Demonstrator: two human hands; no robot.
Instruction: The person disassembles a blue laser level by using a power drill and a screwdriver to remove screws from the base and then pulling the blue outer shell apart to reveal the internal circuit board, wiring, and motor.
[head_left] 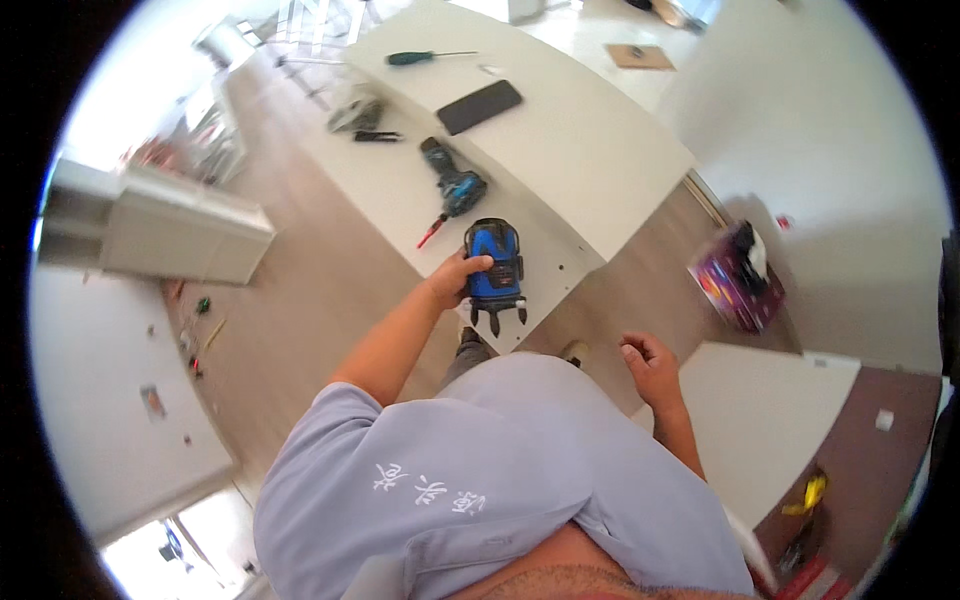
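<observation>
Item 1: blue-and-black laser level with three dark pointed feet (505,272), upright over the near end of the desk; whether its feet bear on the surface cannot be told. Clock directions below run from this item.

Left hand (455,279): at 9 o'clock, closed around the level's side, thumb across the front; the other fingers are mostly hidden.

Right hand (652,368): at 4 o'clock, clear of the desk, fingers loosely curled, nothing visible in its grasp.

Support: long white smooth-topped desk (590,165), two levels.

Item 2: black-and-blue pistol-shaped power drill (462,192), 11 o'clock, just beside the level; red-tipped end pointing to 7.

Item 3: black flat rectangular slab, phone-like (480,107), 12 o'clock, on the raised level.

Item 4: dark-green-handled screwdriver with thin metal shaft (412,59), toward 11, beyond the slab.

Item 5: crumpled translucent plastic bag (354,112), between 10 and 11, a small black object (377,137) beside it.

Item 6: purple patterned box (738,285), 3 o'clock, off the desk, dark and white material at its top.
</observation>
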